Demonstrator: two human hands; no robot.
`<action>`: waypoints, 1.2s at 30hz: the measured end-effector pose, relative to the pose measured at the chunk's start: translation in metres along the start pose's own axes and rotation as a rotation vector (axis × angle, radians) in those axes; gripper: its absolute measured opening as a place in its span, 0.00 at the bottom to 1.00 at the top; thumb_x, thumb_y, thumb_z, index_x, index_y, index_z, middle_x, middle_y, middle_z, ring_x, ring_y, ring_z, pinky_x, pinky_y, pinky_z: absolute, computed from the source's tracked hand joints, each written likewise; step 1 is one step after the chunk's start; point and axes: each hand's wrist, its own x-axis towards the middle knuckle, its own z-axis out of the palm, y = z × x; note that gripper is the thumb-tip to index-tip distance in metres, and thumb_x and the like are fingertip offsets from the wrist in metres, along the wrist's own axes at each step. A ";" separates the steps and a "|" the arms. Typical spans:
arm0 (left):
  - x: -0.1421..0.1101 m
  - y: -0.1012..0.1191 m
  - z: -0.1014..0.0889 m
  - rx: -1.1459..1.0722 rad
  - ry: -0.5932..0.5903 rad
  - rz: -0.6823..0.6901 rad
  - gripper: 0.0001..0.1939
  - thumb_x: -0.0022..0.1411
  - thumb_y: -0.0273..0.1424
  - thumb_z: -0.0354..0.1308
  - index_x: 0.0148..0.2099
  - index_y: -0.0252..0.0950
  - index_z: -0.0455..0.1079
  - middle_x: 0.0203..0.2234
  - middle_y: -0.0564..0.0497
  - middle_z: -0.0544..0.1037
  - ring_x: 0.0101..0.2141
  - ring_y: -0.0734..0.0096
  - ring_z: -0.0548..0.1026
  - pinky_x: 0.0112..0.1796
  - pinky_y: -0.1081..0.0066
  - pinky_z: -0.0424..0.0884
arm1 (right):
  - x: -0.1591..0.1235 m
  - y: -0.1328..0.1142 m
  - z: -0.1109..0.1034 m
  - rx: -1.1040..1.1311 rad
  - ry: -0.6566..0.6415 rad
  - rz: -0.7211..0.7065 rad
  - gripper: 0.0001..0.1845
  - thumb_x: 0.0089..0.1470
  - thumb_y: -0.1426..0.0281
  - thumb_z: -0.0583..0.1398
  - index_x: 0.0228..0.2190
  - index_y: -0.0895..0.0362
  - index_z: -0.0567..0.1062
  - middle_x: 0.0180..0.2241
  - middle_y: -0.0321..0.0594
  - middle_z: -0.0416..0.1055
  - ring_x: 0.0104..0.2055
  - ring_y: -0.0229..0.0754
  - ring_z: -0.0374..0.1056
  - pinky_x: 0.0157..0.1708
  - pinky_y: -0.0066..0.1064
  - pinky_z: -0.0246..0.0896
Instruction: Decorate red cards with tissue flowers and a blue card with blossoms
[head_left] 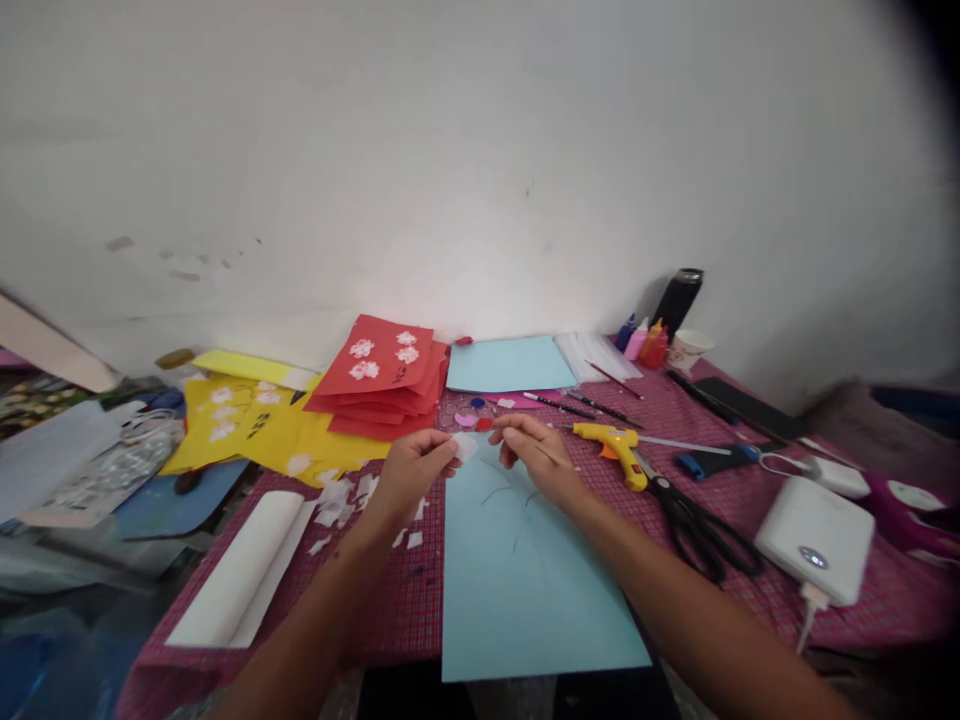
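My left hand (424, 458) pinches a small piece of white tissue paper (465, 446) between thumb and fingers, above the top left of a light blue sheet (517, 590). Thin dark curved lines are drawn on that sheet. Close by on the right, my right hand (534, 455) is closed, its fingertips together over the sheet's upper part. A thin pale stick (553, 457) seems to lie in its grip; its kind is unclear. Beyond the hands lie small discs of paint, one red (484, 424) and one pink (466, 420). Torn white scraps (335, 500) are scattered left of the sheet.
Red cards (382, 365) with white flowers are stacked behind, beside yellow ones (262, 420). A white paper roll (247, 570) lies left. At right are a yellow glue gun (611, 440), black-handled scissors (694, 525), a white power bank (816, 540), paint bottles (637, 340) and a black flask (679, 298).
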 end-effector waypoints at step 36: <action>0.033 -0.040 0.038 -0.596 -0.065 -0.161 0.15 0.51 0.35 0.69 0.39 0.31 0.75 0.32 0.47 0.80 0.33 0.69 0.78 0.42 0.63 0.74 | -0.002 -0.001 0.001 -0.247 0.033 -0.027 0.11 0.62 0.59 0.57 0.35 0.53 0.73 0.26 0.35 0.70 0.23 0.38 0.64 0.24 0.30 0.58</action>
